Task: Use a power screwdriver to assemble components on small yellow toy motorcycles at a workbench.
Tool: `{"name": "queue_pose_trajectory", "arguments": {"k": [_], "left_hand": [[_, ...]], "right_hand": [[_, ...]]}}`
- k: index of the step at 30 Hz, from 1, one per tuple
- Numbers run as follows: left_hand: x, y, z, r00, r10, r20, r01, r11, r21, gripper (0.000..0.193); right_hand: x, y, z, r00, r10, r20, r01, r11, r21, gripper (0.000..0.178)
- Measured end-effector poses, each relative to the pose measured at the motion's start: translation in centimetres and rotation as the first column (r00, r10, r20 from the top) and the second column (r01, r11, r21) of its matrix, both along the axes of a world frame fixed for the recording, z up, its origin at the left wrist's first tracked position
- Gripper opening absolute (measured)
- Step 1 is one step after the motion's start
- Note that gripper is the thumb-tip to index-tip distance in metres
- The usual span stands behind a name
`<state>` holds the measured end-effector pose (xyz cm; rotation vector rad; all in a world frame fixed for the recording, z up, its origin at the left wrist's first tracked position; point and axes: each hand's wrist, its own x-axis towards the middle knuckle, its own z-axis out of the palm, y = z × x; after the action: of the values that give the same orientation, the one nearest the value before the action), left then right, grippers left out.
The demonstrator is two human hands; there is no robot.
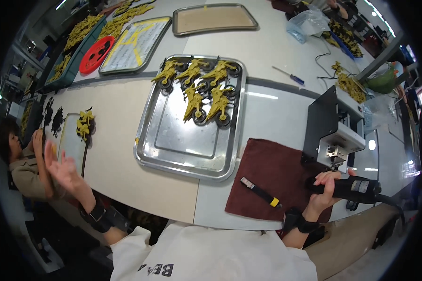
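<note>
white table (272,122) | metal tray (171,140), middle | brown cloth (286,171), near right | black-and-silver machine (320,126), right | screwdriver (295,78), far side

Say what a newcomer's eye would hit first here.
Probably the shiny metal tray at centre, with yellow motorcycle-like models crowding its far part. Next, the dark red cloth to its right, and beyond that the right hand gripping a black cylindrical tool. The left hand stands out too, raised at left, fingers spread.
</note>
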<state>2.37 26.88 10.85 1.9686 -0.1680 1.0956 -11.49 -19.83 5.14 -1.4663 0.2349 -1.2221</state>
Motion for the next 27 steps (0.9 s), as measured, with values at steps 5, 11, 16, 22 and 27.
{"name": "queue_pose_trajectory", "arguments": {"k": [5, 11, 16, 22, 27], "left_hand": [[8.1, -11.5, -2.5, 0.703, -0.438, -0.56, 0.69, 0.61, 0.389, 0.081], [13.7, -15.1, -7.8, 0.65, -0.365, -0.666, 0.752, 0.436, 0.495, 0.086], [14.3, -15.8, -8.4, 0.641, -0.374, -0.67, 0.76, 0.429, 0.488, 0.085], [14.7, -16.2, -8.0, 0.665, -0.333, -0.668, 0.734, 0.453, 0.506, 0.084], [13.3, -16.2, -6.6, 0.735, -0.331, -0.592, 0.67, 0.485, 0.562, 0.079]], "right_hand": [[0.0, -0.1, -1.0, 1.0, -0.01, 0.016, 0.009, 1.0, 0.03, 0.057], [-4.0, -1.0, 0.4, 0.989, -0.067, 0.131, 0.046, 0.987, 0.155, 0.058], [-3.6, -1.5, -0.2, 0.993, -0.111, 0.048, 0.102, 0.98, 0.171, 0.055], [-2.9, -1.7, 0.3, 0.992, -0.122, -0.023, 0.124, 0.978, 0.166, 0.055], [-3.0, -1.6, 0.6, 0.994, -0.095, -0.057, 0.104, 0.977, 0.186, 0.056]]}}
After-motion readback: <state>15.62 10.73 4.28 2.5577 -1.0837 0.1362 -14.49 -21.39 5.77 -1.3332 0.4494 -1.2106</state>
